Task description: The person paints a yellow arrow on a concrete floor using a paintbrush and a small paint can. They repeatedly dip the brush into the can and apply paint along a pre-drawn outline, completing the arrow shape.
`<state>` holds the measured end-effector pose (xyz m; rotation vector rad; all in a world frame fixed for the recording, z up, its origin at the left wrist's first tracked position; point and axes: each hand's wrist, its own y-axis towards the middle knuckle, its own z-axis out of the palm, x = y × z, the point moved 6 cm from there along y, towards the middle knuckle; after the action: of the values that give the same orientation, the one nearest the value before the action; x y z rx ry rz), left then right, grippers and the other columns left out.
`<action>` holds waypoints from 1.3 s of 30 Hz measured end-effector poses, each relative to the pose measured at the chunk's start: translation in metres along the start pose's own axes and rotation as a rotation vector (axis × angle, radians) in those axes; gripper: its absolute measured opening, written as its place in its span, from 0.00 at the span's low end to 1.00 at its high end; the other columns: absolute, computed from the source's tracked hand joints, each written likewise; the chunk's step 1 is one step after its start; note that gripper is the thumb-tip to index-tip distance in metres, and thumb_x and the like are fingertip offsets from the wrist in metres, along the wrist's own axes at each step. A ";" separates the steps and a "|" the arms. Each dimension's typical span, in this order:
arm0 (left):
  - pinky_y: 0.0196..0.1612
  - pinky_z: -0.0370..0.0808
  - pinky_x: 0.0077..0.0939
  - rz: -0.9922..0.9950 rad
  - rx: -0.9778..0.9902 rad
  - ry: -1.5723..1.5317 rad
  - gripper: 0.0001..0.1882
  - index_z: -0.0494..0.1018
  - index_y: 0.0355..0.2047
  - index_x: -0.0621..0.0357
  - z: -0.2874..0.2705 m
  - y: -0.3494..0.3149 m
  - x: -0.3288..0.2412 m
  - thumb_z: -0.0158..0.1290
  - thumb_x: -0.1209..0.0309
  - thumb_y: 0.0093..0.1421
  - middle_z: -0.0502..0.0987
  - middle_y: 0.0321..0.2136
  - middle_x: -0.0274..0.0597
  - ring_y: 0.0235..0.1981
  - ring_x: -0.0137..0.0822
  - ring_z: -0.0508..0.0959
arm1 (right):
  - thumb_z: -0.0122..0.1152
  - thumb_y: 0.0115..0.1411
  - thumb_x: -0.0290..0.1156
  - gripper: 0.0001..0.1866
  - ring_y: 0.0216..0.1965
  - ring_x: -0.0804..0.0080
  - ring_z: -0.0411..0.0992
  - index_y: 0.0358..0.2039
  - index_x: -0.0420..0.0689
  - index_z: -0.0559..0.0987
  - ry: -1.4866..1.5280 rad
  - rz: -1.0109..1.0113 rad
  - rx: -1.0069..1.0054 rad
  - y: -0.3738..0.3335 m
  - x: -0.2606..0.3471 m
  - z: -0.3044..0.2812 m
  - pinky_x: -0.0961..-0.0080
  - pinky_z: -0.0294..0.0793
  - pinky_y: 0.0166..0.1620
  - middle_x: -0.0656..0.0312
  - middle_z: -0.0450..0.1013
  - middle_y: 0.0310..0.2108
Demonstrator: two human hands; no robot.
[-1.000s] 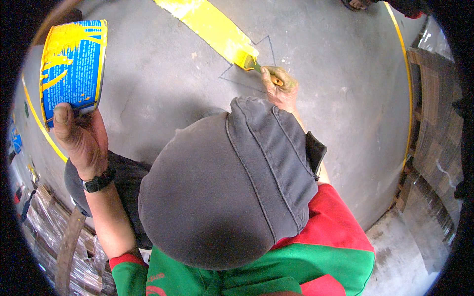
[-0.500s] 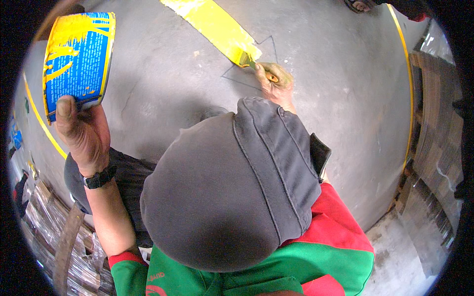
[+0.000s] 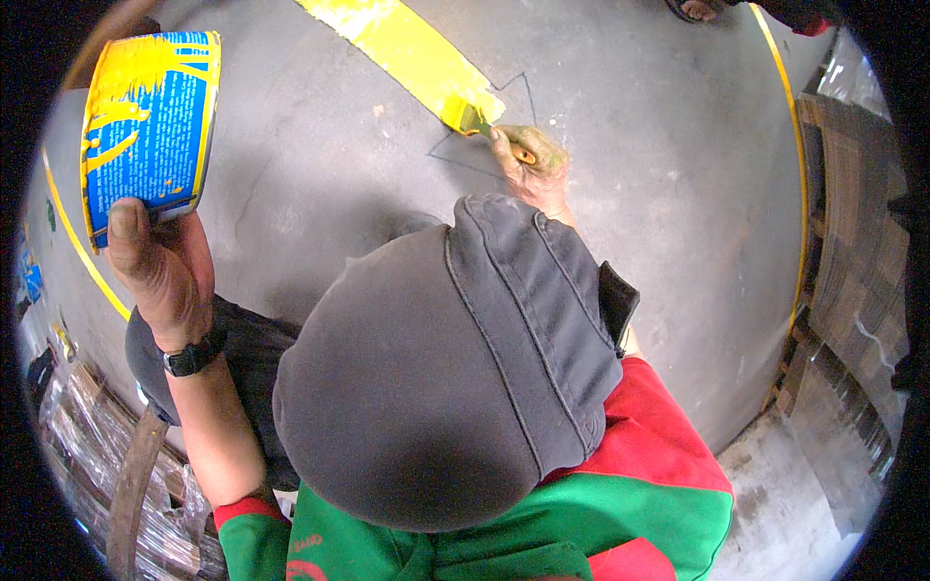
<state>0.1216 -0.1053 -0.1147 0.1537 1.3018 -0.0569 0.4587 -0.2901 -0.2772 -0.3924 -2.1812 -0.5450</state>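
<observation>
My left hand point(image 3: 160, 276) grips a blue paint can point(image 3: 145, 160) streaked with yellow drips. The thumb presses on the lower side of the can, and the other fingers are mostly hidden behind it. What is inside the can does not show. In my right hand point(image 3: 538, 169) is a paintbrush point(image 3: 472, 121), its orange handle end showing between the fingers. The bristles touch the near end of a wet yellow stripe point(image 3: 392, 48) on the floor. Thin dark drawn lines point(image 3: 529, 95) form an arrowhead-like outline on both sides of that end.
Grey floor point(image 3: 659, 155) spreads around the stripe. A narrow yellow line point(image 3: 797, 145) runs along the right, beside stacked brown boards point(image 3: 852, 213). Another yellow line point(image 3: 77, 252) lies at left. Plastic-wrapped goods point(image 3: 87, 436) stand at lower left. Part of another person point(image 3: 785, 12) shows at top right.
The whole view has shifted slightly, so the stripe, brush and right hand appear a little further left. The can sits slightly lower. Both hands keep their hold.
</observation>
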 end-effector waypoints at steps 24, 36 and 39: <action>0.66 0.65 0.39 0.015 -0.074 -0.037 0.38 0.65 0.62 0.60 -0.028 0.008 0.020 0.67 0.58 0.56 0.74 0.57 0.42 0.57 0.38 0.75 | 0.67 0.63 0.36 0.09 0.26 0.71 0.75 0.33 0.43 0.83 -0.007 0.209 -0.194 -0.027 -0.028 0.017 0.74 0.73 0.31 0.58 0.78 0.25; 0.69 0.62 0.44 0.021 -0.069 0.070 0.42 0.63 0.64 0.58 -0.033 0.015 0.017 0.66 0.54 0.54 0.71 0.61 0.47 0.61 0.48 0.71 | 0.65 0.65 0.37 0.11 0.24 0.81 0.68 0.33 0.43 0.82 0.082 0.349 -0.300 -0.036 -0.031 0.015 0.78 0.69 0.29 0.65 0.73 0.21; 0.69 0.62 0.44 0.048 -0.070 0.101 0.44 0.61 0.65 0.58 -0.028 0.007 0.008 0.67 0.53 0.53 0.70 0.61 0.49 0.62 0.50 0.71 | 0.65 0.65 0.37 0.11 0.24 0.79 0.69 0.33 0.42 0.82 0.112 0.291 -0.305 -0.033 -0.030 0.016 0.77 0.69 0.29 0.64 0.73 0.21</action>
<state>0.0978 -0.0941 -0.1294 0.1295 1.3986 0.0383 0.4516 -0.3128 -0.3182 -0.8090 -1.8928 -0.7172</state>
